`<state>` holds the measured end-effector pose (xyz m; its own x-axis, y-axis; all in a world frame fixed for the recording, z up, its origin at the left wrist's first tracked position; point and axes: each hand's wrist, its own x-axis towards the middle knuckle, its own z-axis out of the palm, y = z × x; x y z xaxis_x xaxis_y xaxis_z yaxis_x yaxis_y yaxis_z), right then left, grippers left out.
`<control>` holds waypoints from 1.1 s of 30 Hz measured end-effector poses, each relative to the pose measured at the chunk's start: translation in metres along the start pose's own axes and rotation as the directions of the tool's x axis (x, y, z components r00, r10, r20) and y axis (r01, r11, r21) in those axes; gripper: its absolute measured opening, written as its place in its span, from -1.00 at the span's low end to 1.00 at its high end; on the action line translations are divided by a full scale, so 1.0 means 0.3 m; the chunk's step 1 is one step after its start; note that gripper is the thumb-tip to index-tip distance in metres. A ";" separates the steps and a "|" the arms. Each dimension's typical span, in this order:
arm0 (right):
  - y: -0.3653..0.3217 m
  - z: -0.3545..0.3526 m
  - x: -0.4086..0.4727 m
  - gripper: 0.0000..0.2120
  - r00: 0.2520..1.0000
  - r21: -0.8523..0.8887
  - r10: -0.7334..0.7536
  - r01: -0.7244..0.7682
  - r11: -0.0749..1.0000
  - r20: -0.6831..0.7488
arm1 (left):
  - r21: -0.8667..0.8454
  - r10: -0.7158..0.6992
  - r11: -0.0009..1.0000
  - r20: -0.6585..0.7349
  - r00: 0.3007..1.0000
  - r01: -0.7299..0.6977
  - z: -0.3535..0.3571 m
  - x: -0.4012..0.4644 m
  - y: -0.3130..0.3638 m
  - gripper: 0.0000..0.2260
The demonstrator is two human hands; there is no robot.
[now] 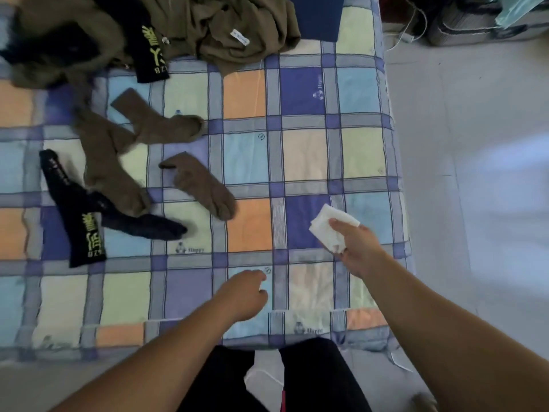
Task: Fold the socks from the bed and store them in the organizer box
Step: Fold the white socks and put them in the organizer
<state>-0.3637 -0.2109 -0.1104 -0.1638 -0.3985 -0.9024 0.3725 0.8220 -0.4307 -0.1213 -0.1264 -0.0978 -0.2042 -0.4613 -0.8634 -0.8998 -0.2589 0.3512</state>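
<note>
My right hand (355,246) grips a folded white sock (329,226) above the right side of the checked bed cover (303,156). My left hand (246,294) hovers over the bed's near edge with its fingers loosely curled and nothing in it. Loose socks lie on the left half of the bed: brown ones (199,185) (160,123) (110,165) and black ones with yellow lettering (86,236) (151,52), plus a dark sock (145,226). No organizer box shows in this view.
A heap of olive-brown clothing (231,28) lies at the bed's far side beside a dark blue item (315,16). The pale floor (475,173) runs along the bed's right edge, with bags and cables (463,22) at the far right.
</note>
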 end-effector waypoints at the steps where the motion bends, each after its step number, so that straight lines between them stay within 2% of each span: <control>1: 0.014 -0.012 -0.062 -0.82 1.000 -0.019 0.006 -0.006 1.000 -0.006 | 0.018 -0.012 1.000 0.012 1.000 0.012 0.006 -0.071 -0.036 -0.57; 5: 0.077 -0.058 -0.318 -0.76 0.998 -0.136 0.008 -0.016 0.991 -0.057 | 0.057 -0.057 0.997 0.040 0.998 0.055 0.049 -0.377 -0.167 -0.62; 9: 0.140 -0.077 -0.523 -0.62 0.996 -0.310 -0.033 0.004 0.951 -0.089 | -0.005 -0.077 0.997 -0.049 0.996 0.077 0.048 -0.619 -0.306 -0.82; 12: 0.190 -0.066 -0.637 -0.67 0.995 -0.435 -0.077 0.044 0.899 -0.059 | -0.222 -0.183 0.964 -0.159 0.970 0.145 0.026 -0.769 -0.412 -0.75; 15: 0.226 -0.040 -0.719 -0.72 0.995 -0.535 -0.096 0.086 0.841 0.009 | -0.469 -0.296 0.867 -0.215 0.931 0.167 0.031 -0.891 -0.535 -0.75; 18: 0.259 0.014 -0.784 -0.73 0.993 -0.649 -0.095 0.122 0.751 0.077 | -0.529 -0.352 0.823 -0.188 0.917 0.207 0.094 -1.013 -0.672 -0.79; 20: 0.276 0.055 -0.807 -0.74 0.988 -0.731 -0.086 0.154 0.664 0.129 | -0.600 -0.435 0.756 -0.161 0.886 0.262 0.150 -1.080 -0.753 -0.81; 23: 0.298 0.111 -0.819 -0.86 0.970 -0.824 -0.098 0.241 0.513 0.223 | -0.750 -0.580 0.582 -0.113 0.807 0.314 0.242 -1.158 -0.833 -0.83; 25: 0.302 0.147 -0.818 -0.89 0.941 -0.876 -0.064 0.333 0.350 0.332 | -0.852 -0.649 0.440 -0.082 0.757 0.285 0.304 -1.196 -0.848 -0.82; 27: 0.297 0.180 -0.813 -0.90 0.905 -0.892 0.044 0.408 0.195 0.424 | -0.925 -0.692 0.306 -0.053 0.720 0.225 0.365 -1.234 -0.826 -0.83; 29: 0.294 0.211 -0.799 -0.85 0.879 -0.893 0.162 0.440 0.090 0.449 | -0.971 -0.684 0.185 -0.018 0.729 0.151 0.426 -1.266 -0.782 -0.85; 31: 0.293 0.255 -0.783 -0.84 0.877 -0.895 0.201 0.446 0.000 0.437 | -0.983 -0.645 0.158 -0.031 0.764 0.093 0.479 -1.291 -0.733 -0.81; 33: 0.300 0.313 -0.774 -0.86 0.883 -0.890 0.197 0.448 -0.082 0.426 | -0.968 -0.620 0.230 -0.066 0.781 0.100 0.531 -1.312 -0.704 -0.76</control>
<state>-0.2064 -0.0825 0.0615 0.3179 -0.3633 -0.8757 -0.9171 0.1163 -0.3812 0.0876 0.2453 0.1103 0.4243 -0.2562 -0.8685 0.1457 -0.9273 0.3448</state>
